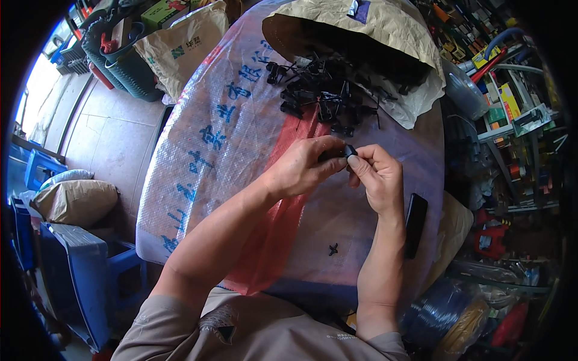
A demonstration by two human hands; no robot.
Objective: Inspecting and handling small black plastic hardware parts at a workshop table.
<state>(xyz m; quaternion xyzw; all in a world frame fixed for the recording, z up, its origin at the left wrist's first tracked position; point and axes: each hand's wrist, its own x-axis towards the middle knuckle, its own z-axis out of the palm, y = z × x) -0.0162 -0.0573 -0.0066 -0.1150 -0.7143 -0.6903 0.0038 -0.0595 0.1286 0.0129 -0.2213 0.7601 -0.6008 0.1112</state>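
Observation:
Between the fingertips of both hands is a small black plastic part (350, 151); its exact kind is mostly hidden by the fingers. My left hand (310, 163) pinches it from the left, fingers curled. From the right, my right hand (377, 175) grips it with thumb and forefinger. Just beyond the hands lies a loose heap of black plastic parts (325, 99), some with thin stems, spilling from the mouth of a large brown paper sack (385, 30). A small black cross-shaped piece (333, 248) rests alone nearer my body.
A woven plastic sheet (198, 162) with a red band covers the table. A black phone-like slab (416, 225) lies right of my right forearm. Blue stools (78, 271) and a stuffed sack (78, 200) stand at left. Crowded shelves (512, 120) and coiled tubing (439, 316) fill the right.

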